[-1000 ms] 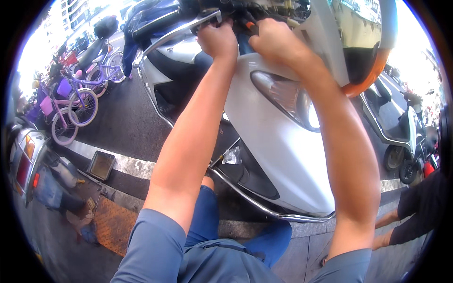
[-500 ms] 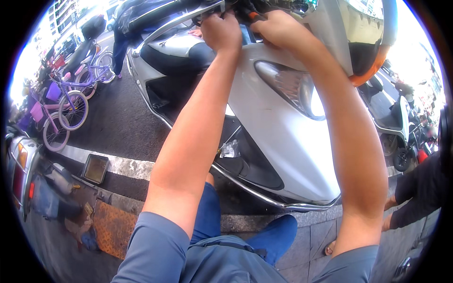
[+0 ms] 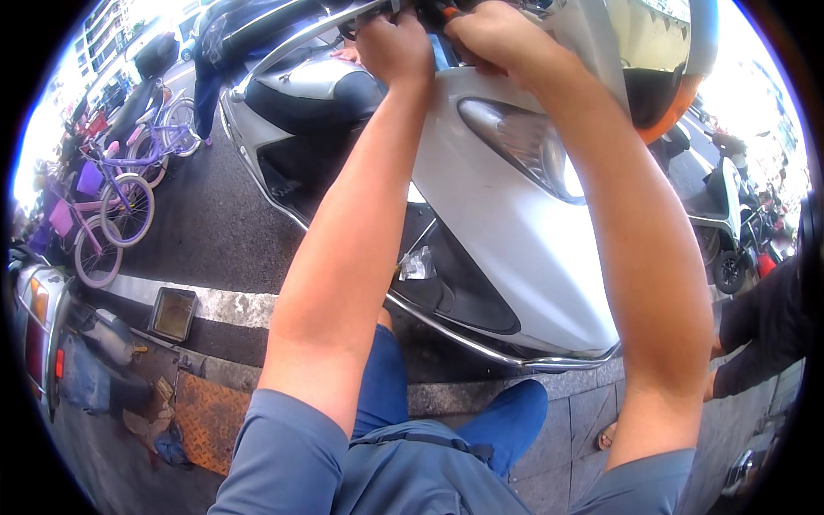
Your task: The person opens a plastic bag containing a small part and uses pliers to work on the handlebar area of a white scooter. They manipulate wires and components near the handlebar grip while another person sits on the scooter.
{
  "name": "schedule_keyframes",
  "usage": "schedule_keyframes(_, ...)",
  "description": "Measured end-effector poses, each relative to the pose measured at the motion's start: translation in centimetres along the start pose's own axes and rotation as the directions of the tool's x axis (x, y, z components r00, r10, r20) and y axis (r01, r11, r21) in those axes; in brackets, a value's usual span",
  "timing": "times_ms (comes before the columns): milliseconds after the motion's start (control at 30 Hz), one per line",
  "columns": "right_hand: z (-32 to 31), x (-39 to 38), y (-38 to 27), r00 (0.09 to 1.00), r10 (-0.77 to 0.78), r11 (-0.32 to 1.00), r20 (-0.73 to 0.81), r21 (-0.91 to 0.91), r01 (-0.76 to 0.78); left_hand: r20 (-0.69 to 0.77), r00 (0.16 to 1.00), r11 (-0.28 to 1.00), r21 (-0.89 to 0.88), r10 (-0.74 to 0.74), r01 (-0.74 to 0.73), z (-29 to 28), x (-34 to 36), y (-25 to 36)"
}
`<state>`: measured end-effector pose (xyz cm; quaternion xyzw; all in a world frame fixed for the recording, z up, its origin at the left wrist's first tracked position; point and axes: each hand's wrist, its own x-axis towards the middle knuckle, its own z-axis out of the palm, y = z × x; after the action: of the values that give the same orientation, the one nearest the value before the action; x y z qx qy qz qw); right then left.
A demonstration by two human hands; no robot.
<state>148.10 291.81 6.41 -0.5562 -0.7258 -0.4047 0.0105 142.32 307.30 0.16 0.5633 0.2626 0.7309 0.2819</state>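
A silver-white scooter (image 3: 515, 257) stands side-on in front of me, with a chrome guard rail along its lower edge. Both my arms reach up to the dark parts around its handlebar at the top. My left hand (image 3: 395, 47) is closed there, its fingertips hidden behind the hand. Just right of it, my right hand (image 3: 498, 39) is closed too, beside a small black and orange piece (image 3: 450, 13). Whether that piece is in its grip, I cannot tell. On the footboard lies a small clear plastic bag (image 3: 417, 263).
Another person's hand (image 3: 347, 55) rests by the scooter's seat. Purple bicycles (image 3: 129, 209) stand at left. A rectangular tray (image 3: 173, 314) and a rusty metal plate (image 3: 209, 421) lie lower left. Someone in dark trousers (image 3: 760, 335) is at right, near a parked scooter (image 3: 725, 202).
The view has shifted slightly. Both my hands stay up at the handlebar, closed, with only small movement.
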Motion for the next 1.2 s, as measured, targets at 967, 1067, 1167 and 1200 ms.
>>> schedule_keyframes(967,-1.2,1.5,-0.7,0.524,0.614,-0.078,0.591,0.706,-0.704,-0.046,0.964,0.962,0.1,0.261,-0.255,0.0,-0.1,-0.6)
schedule_keyframes(1067,-1.1,1.4,-0.7,0.502,0.619,-0.129,0.604,0.709,-0.694,0.074,0.992,0.988,0.105,0.105,-0.113,0.1,0.1,-0.7)
schedule_keyframes(1167,-1.3,1.5,-0.7,0.471,0.636,-0.139,0.612,0.69,-0.71,0.083,0.991,0.989,0.098,0.106,-0.114,-0.2,0.1,-0.9)
schedule_keyframes(1200,-1.5,1.5,-0.6,0.463,0.642,-0.133,0.612,0.683,-0.718,0.063,0.988,0.985,0.092,0.14,-0.146,-0.5,0.1,-0.8)
